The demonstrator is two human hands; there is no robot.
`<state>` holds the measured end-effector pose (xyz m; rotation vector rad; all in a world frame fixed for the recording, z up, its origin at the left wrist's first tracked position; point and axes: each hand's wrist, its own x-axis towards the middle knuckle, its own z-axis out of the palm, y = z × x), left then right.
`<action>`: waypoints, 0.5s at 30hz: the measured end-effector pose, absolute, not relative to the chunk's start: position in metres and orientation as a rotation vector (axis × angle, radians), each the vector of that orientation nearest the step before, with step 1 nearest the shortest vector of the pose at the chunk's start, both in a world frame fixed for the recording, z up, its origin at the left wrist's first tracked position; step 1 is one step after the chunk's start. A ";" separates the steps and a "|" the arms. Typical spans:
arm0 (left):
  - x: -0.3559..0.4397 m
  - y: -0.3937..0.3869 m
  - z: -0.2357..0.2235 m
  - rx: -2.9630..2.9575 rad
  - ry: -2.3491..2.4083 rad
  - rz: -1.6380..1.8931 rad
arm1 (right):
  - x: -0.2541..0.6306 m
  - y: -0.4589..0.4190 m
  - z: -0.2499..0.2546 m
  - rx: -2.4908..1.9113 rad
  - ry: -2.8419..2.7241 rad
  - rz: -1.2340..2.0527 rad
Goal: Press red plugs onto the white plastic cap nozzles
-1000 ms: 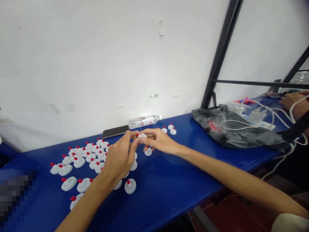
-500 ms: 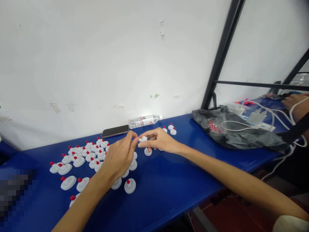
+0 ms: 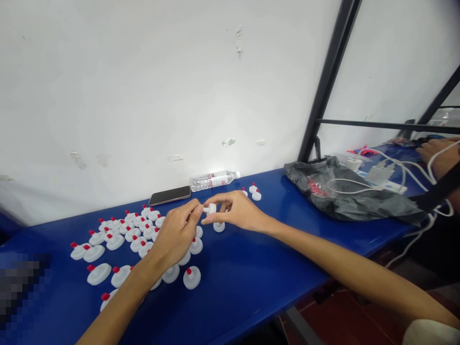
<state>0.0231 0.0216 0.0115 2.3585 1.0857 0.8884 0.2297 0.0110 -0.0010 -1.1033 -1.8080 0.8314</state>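
Observation:
My left hand pinches the narrow tip of a white plastic nozzle cap, which points left into its fingertips. Whether a red tip sits under those fingers is hidden. Around the wide end of this cap curves my right hand, thumb and index finger spread apart on either side of it. Just below the right fingers, another white cap stands on the blue table. Several white caps with red tips are grouped to the left, partly behind my left forearm. One more red-tipped cap stands nearer the front.
A phone and a clear water bottle lie along the wall. A few capped pieces stand behind my right hand. At right are a dark plastic bag with small red parts, white cables, a black frame and another person's hand.
My right thumb and index finger have spread away from the white cap. My left hand keeps its tip pinched. The view has shifted slightly.

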 end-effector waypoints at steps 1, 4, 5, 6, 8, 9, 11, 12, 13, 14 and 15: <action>0.023 0.022 0.012 2.355 1.089 0.894 | 0.229 0.010 -0.001 -1.103 -1.820 0.797; 0.024 0.021 0.011 2.346 1.104 0.929 | 0.228 0.009 -0.002 -1.092 -1.866 0.673; 0.025 0.021 0.011 2.337 1.108 0.943 | 0.228 0.009 -0.002 -1.084 -1.880 0.631; 0.025 0.020 0.011 2.325 1.110 0.955 | 0.227 0.008 -0.003 -1.075 -1.893 0.590; 0.026 0.020 0.010 2.299 1.104 0.969 | 0.227 0.008 -0.004 -1.056 -1.911 0.489; 0.026 0.020 0.009 2.287 1.099 0.971 | 0.226 0.008 -0.005 -1.045 -1.921 0.425; 0.025 0.020 0.008 2.261 1.093 0.967 | 0.226 0.008 -0.008 -1.012 -1.947 0.269; 0.025 0.020 0.008 2.246 1.094 0.964 | 0.226 0.009 -0.010 -0.993 -1.961 0.183; 0.025 0.020 0.008 2.229 1.092 0.959 | 0.226 0.009 -0.011 -0.973 -1.974 0.105; 0.024 0.020 0.009 2.212 1.088 0.956 | 0.226 0.009 -0.012 -0.954 -1.983 0.039; 0.024 0.020 0.009 2.192 1.081 0.955 | 0.227 0.009 -0.014 -0.937 -1.987 -0.011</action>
